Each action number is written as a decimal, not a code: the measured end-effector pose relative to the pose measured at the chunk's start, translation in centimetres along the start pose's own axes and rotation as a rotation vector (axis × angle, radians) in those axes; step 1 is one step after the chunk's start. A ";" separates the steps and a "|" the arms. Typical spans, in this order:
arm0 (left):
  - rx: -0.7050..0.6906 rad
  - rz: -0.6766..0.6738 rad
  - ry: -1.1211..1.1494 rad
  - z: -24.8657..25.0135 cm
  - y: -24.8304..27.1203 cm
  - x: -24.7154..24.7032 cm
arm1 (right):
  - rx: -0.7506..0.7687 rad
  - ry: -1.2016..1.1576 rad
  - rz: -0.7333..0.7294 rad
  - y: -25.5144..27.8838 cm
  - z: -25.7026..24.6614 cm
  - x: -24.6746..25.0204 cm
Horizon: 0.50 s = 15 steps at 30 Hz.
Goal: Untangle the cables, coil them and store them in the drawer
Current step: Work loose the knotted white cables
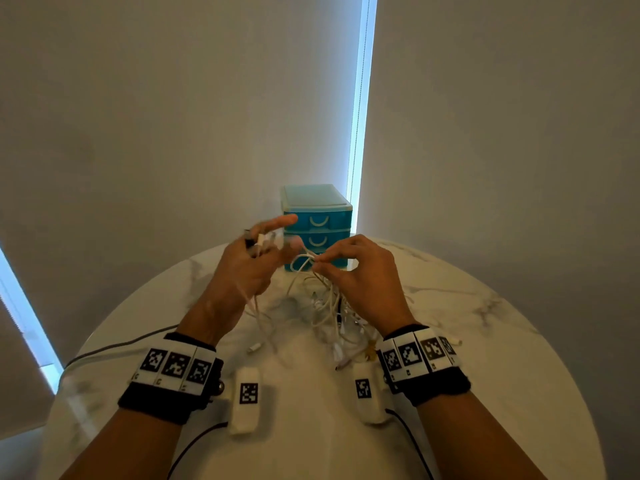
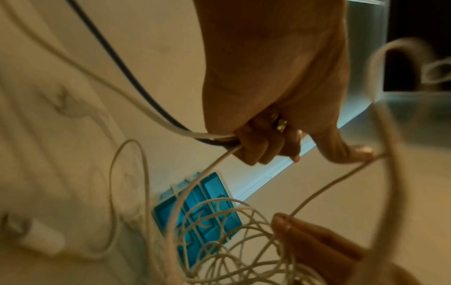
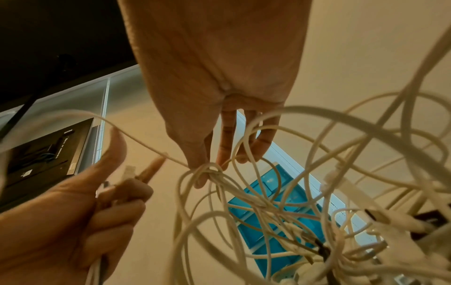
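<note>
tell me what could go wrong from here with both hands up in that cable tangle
1. The right hand pinches a knot in the white cables; pulling apart could tighten it.
2. The left hand grips several cable ends; one might slip out.
3. Loops hang before the blue drawer unit, all drawers shut; lifting might snag it.

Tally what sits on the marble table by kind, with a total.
Blue plastic three-drawer chests: 1
Tangled heaps of white cables: 1 (strands too knotted to count)
White tagged pods: 2
Total: 4
</note>
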<state>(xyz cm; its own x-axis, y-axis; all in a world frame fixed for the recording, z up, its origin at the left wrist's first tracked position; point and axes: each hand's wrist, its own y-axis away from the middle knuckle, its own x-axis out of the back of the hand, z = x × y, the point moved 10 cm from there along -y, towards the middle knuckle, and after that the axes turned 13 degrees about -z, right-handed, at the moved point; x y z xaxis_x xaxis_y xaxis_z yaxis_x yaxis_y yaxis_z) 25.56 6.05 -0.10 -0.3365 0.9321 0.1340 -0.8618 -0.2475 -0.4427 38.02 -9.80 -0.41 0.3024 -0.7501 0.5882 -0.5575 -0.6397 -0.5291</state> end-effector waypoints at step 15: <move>-0.069 -0.094 -0.415 1.0 0.0 -1.9 | -0.010 -0.051 0.003 0.2 -0.7 -0.3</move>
<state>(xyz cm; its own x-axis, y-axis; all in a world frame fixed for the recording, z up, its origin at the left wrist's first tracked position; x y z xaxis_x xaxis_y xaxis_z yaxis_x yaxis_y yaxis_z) 25.83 4.04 0.54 -0.3937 0.7607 0.5161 -0.8735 -0.1348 -0.4678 37.26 -9.59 -0.29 0.3395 -0.7596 0.5547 -0.5659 -0.6360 -0.5246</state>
